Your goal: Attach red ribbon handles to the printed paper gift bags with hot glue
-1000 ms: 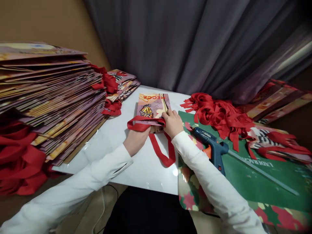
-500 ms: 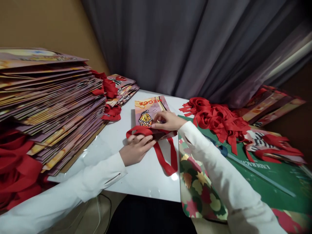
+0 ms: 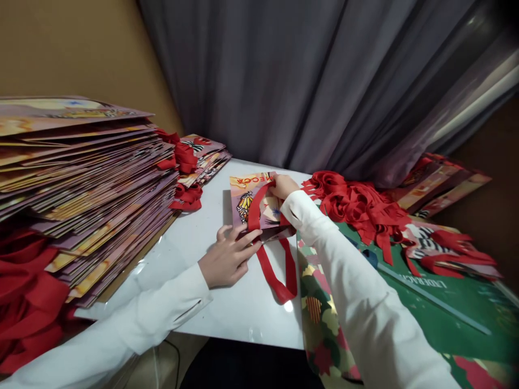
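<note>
A flat paper gift bag (image 3: 248, 190) with a butterfly print lies on the white table (image 3: 211, 292). My left hand (image 3: 228, 257) rests with spread fingers on the bag's near edge, holding it down. My right hand (image 3: 281, 186) reaches across the bag's far side and pinches one red ribbon handle (image 3: 255, 208), which is folded up over the bag's face. The other red ribbon handle (image 3: 279, 275) lies as a loop on the table toward me. The right fingertips are partly hidden behind the hand.
A tall stack of flat printed bags (image 3: 77, 183) fills the left side, red ribbons (image 3: 24, 292) below it. A heap of red ribbon loops (image 3: 360, 202) lies at the right, on green floral paper (image 3: 425, 302). Grey curtain (image 3: 308, 81) behind.
My right hand has lifted one red handle from the bag's near edge and drawn it over the bag's face toward the far side. My left hand shifted to press the near edge.
</note>
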Tool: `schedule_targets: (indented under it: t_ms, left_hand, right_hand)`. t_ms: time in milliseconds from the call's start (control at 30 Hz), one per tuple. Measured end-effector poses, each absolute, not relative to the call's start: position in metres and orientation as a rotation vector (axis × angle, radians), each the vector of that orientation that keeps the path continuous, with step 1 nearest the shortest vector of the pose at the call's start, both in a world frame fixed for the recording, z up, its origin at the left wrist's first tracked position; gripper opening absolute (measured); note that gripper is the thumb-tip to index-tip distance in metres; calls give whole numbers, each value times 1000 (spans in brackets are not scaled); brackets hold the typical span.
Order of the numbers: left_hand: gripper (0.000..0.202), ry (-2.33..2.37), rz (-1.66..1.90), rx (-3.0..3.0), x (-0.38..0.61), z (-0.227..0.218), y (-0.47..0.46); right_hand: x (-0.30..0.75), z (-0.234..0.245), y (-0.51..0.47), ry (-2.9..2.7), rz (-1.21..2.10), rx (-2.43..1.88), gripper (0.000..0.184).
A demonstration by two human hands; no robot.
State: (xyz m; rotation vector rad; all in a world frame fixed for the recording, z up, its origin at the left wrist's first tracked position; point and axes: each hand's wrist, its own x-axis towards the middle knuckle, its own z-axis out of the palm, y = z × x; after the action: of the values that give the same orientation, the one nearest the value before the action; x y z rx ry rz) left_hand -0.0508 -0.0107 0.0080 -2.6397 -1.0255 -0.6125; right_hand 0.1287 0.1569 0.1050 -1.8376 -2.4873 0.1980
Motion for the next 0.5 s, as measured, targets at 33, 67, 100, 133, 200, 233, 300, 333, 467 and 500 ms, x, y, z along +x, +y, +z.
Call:
schedule_targets:
  t_ms: [33, 67, 100, 133, 200, 233, 300, 333, 467, 500]
  left_hand:
    - [44, -1041, -616, -2636, -50, 9, -11]
    - [44, -1056, -622, -2635, -49, 9, -11]
    - [45, -1073, -627, -2638, -49, 9, -11]
    - [46, -1090, -631, -2642, -48, 9, -12]
    - [47, -1129, -637, -2648, -47, 9, -12]
    - [48, -1153, -634, -2647, -46, 9, -13]
    - [48, -1215, -613, -2639, -45, 10, -13]
    - [49, -1248, -596, -2636, -44, 11, -12]
    - [53, -1340, -527, -2644, -39, 14, -8]
    - [52, -1350, -516, -2649, -38, 15, -6]
  right_hand:
    - [133, 110, 160, -2526, 255, -1824, 35]
    - [137, 116, 161, -2571, 322, -1811, 36]
    - [140, 123, 159, -2610, 376, -1789, 39]
    - [144, 128, 153, -2624, 386, -1747, 41]
    - [151, 134, 127, -2546, 274, -1615, 35]
    - [155, 133, 108, -2429, 140, -1503, 25]
    - [162, 122, 62, -2249, 100, -1400, 17]
    - [166, 112, 38, -2297, 208, -1367, 19]
    - [179, 64, -34, -2473, 512, -1403, 16]
    - [180, 53, -42, -2493, 523, -1409, 17]
